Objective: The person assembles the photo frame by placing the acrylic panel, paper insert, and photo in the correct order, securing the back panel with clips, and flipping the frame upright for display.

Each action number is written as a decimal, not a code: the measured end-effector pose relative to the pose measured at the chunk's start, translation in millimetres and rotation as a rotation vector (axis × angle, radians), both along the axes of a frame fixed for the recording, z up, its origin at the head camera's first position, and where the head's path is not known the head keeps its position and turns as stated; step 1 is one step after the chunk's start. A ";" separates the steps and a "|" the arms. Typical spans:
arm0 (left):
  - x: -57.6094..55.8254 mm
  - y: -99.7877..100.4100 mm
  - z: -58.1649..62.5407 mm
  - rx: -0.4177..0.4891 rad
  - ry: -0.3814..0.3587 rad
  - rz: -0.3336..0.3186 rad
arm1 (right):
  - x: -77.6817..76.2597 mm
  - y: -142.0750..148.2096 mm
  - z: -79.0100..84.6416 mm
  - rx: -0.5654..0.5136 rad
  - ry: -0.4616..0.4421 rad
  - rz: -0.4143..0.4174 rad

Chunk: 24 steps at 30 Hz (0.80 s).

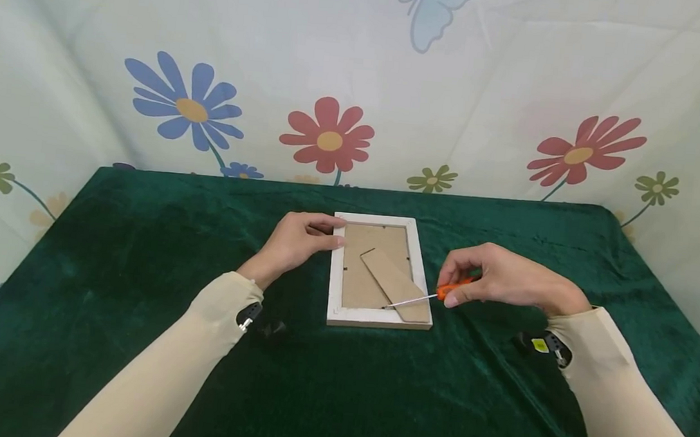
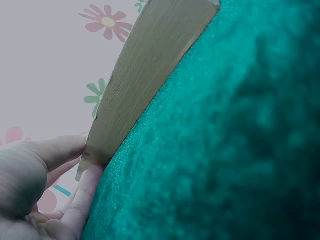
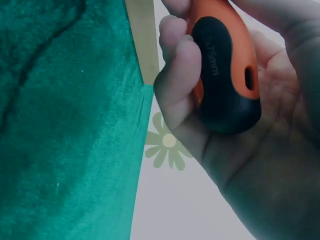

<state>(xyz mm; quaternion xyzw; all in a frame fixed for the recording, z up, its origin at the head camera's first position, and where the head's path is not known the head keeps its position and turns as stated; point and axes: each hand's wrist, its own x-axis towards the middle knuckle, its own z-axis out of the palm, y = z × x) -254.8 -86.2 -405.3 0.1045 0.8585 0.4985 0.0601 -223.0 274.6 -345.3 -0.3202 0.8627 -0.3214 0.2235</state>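
Note:
A white-edged picture frame [image 1: 337, 273] lies face down, its brown backing board [image 1: 360, 244] and slanting stand leg [image 1: 395, 278] upward. My left hand [image 1: 292, 241] holds the frame's left side near the far corner; in the left wrist view its fingers rest against the wooden side [image 2: 135, 75]. My right hand [image 1: 489, 276] grips a screwdriver with an orange and black handle [image 3: 215, 65]. Its thin metal shaft [image 1: 411, 300] crosses the stand leg, and the tip is at a small dark tab at the backing's near edge. Other dark tabs dot the backing's edges.
A dark green velvet cloth [image 1: 335, 391] covers the table under the frame. Behind it hangs a pale curtain [image 1: 462, 82] printed with flowers and a butterfly. Dark wrist straps [image 1: 248, 315] sit over both cream sleeves [image 1: 150, 361].

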 end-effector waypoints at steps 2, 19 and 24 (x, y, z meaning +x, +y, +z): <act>-0.4 -0.1 -0.6 0.001 0.001 -0.002 | -0.8 -0.4 -1.6 -0.009 0.009 0.010; -1.1 -0.3 -1.2 0.004 0.010 -0.013 | -1.6 -0.9 -6.7 -0.021 0.016 0.000; -1.3 -1.0 -2.0 -0.005 0.017 -0.013 | -2.1 -2.4 -8.6 -0.011 0.017 0.003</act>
